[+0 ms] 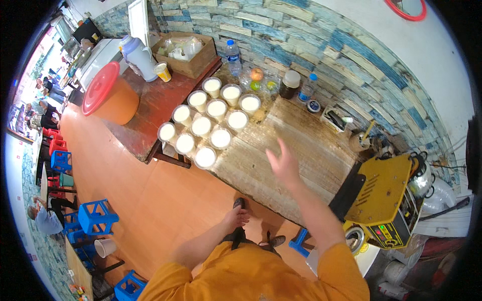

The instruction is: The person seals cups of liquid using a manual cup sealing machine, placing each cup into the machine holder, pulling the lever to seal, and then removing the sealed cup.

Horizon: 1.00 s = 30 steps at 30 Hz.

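Observation:
Several clear plastic cups filled with a white liquid [201,126] stand in rows on the left part of a worn wooden table [260,165]. My right hand [284,163] is held over the middle of that table, thumb and fingers apart, slightly blurred, with nothing in it. It is to the right of the cups and touches none of them. Low in front of my body, beyond the table's near edge, hangs my left hand [237,217], its fingers loosely curled; whether they hold anything is not clear. A yellow machine with a lit control panel [386,235] stands at the table's right end.
Along the wall stand water bottles [233,62], a dark jar [290,84] and a small box of items [336,118]. A red table [150,109] at left bears an orange bucket [118,101], a jug [138,58] and a cardboard box [196,64]. Blue stools [97,216] stand at far left.

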Each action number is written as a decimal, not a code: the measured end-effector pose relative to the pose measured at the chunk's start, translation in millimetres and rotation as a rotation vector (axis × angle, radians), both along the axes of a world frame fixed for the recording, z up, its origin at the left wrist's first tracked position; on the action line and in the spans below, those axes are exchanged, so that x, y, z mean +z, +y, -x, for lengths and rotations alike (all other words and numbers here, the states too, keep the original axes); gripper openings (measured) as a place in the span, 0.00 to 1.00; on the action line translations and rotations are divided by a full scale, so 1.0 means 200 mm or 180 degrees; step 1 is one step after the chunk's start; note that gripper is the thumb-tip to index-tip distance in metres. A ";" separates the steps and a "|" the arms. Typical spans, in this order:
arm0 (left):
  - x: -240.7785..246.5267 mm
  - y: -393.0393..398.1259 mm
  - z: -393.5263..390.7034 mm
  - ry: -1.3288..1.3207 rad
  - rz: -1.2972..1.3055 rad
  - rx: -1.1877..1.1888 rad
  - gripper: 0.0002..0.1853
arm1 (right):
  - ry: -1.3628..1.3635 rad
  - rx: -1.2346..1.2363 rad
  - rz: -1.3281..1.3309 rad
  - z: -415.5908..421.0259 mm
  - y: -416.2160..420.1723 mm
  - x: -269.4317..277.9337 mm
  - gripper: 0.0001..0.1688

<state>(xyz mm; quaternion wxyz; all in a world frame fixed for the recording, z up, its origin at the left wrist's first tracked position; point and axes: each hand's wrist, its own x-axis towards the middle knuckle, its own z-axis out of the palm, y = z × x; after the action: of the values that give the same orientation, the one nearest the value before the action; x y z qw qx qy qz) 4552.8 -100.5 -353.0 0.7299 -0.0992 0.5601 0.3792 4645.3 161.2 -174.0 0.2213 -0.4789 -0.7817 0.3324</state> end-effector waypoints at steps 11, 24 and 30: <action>-0.20 -0.92 0.71 0.0258 0.0717 0.2210 0.25 | -0.1900 -0.0061 0.0463 1.15 0.78 -0.27 0.57; -0.20 -0.30 0.43 -0.0161 0.0410 0.1211 0.22 | -0.1316 0.0244 -0.0975 0.36 0.41 0.10 0.50; -0.04 0.28 -0.18 -0.0322 -0.0361 -0.0146 0.22 | -0.1268 0.0525 -0.0500 -0.38 -0.27 0.55 0.48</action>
<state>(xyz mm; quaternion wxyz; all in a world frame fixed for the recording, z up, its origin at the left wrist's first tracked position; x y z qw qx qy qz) 4588.2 -43.6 -361.1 0.7702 -0.0638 0.5022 0.3880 4721.6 107.4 -64.8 0.0714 -0.4509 -0.8700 0.1864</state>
